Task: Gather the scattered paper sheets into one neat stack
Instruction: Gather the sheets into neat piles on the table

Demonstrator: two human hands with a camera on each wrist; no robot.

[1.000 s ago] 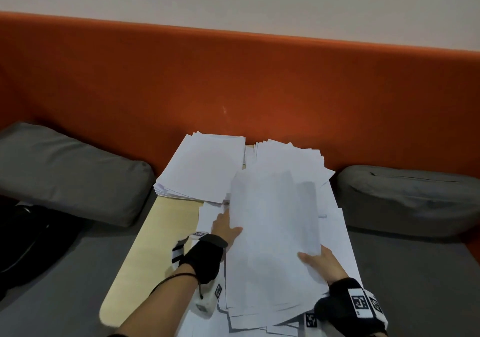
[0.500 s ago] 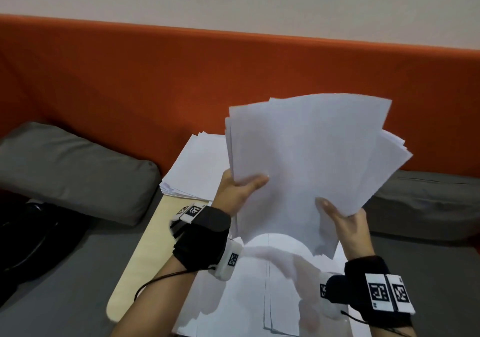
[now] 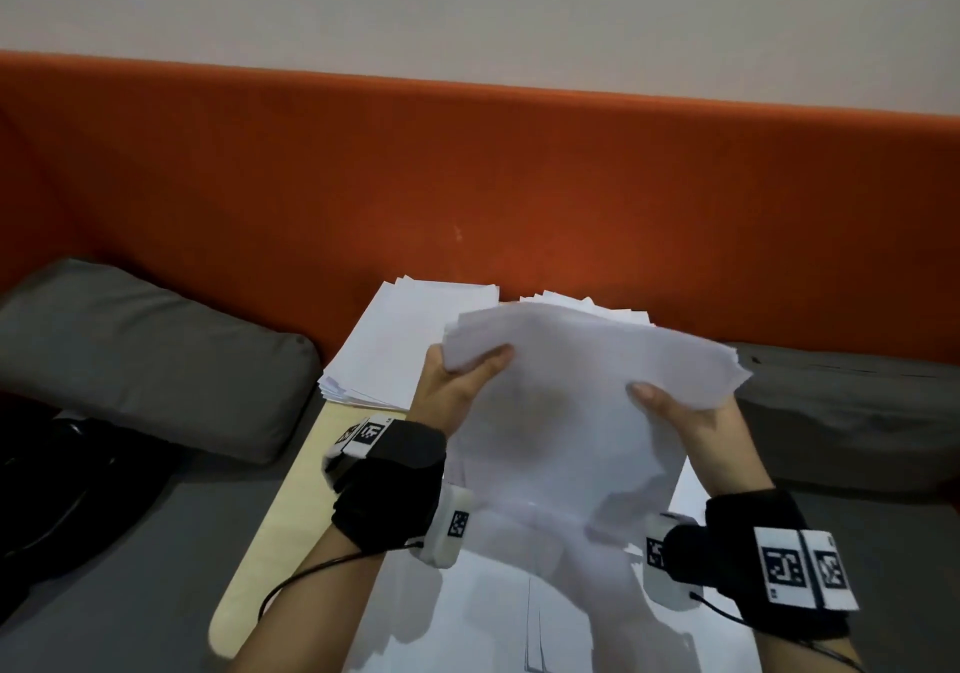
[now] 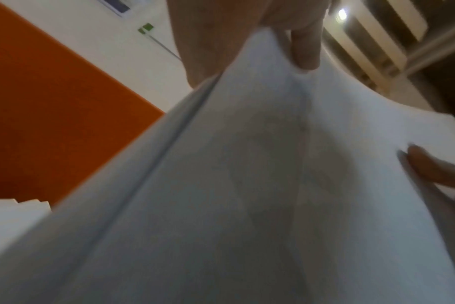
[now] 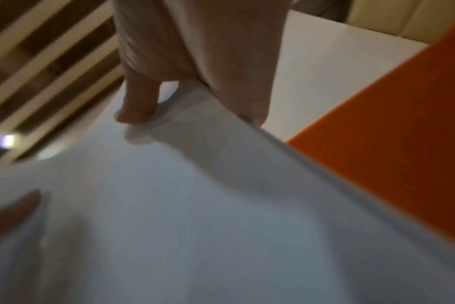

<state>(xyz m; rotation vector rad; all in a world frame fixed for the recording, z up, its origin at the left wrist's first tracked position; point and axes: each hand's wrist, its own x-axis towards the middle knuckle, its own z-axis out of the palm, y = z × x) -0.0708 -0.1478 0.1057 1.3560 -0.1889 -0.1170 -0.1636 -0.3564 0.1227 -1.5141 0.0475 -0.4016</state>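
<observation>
I hold a loose bundle of white paper sheets [image 3: 571, 412] above the table, tilted away from me, its lower edge near the sheets below. My left hand [image 3: 457, 386] grips its left edge with the thumb on top. My right hand [image 3: 680, 412] grips the right side, thumb on the front sheet. In the left wrist view the bundle [image 4: 247, 185] fills the frame, my left hand [image 4: 286, 41] at its top. The right wrist view shows the bundle [image 5: 195, 205] pinched under my right hand [image 5: 169, 92]. A rough stack of sheets [image 3: 410, 345] lies at the table's far left. More sheets [image 3: 467, 620] lie spread beneath my wrists.
A pale wooden table [image 3: 275, 532] stands against an orange padded backrest [image 3: 467, 189]. Grey cushions lie to the left [image 3: 145, 360] and to the right [image 3: 852, 412]. A dark bag [image 3: 52, 490] sits at the far left on the grey seat.
Both hands lifted the bundle off the table and stood it upright half a second ago. It has now come back down and tilted away from me, still held in both hands.
</observation>
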